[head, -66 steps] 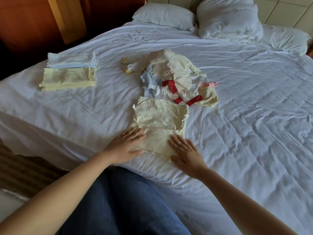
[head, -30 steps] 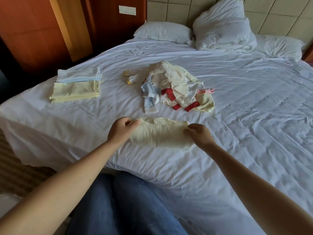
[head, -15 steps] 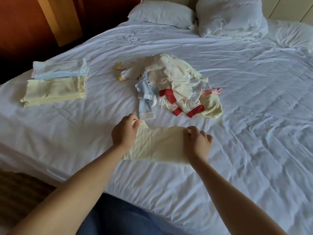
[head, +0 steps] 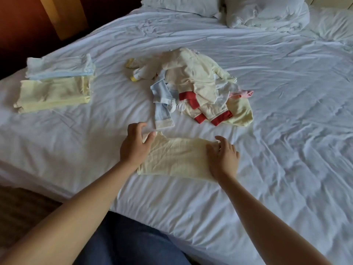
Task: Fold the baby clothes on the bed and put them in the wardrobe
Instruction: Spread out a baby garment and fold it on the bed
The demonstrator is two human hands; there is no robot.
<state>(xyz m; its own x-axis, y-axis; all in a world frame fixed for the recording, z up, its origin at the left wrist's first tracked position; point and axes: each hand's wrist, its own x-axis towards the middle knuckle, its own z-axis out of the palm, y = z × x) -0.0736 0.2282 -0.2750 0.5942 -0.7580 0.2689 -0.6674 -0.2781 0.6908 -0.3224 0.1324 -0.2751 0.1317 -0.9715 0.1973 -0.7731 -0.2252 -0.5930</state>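
Note:
A pale yellow baby garment (head: 177, 157), folded into a flat rectangle, lies on the white bed (head: 286, 131) near its front edge. My left hand (head: 134, 144) rests at the garment's left end with relaxed fingers. My right hand (head: 223, 157) lies on its right end, fingers spread loosely. Behind it sits a loose heap of unfolded baby clothes (head: 194, 87) in cream, light blue, red trim and pink. At the left of the bed are two folded pieces: a yellow one (head: 53, 94) and a white and blue one (head: 61, 66) just behind it.
White pillows (head: 263, 12) lie at the head of the bed. Dark wooden furniture (head: 38, 18) stands beyond the bed's left side. My legs in blue jeans (head: 129, 243) are at the bed's front edge.
The yellow garment was lying flat under my palms, then I lifted and folded it in half. Now it lies on the bed and both hands have loosened their pinch on its ends.

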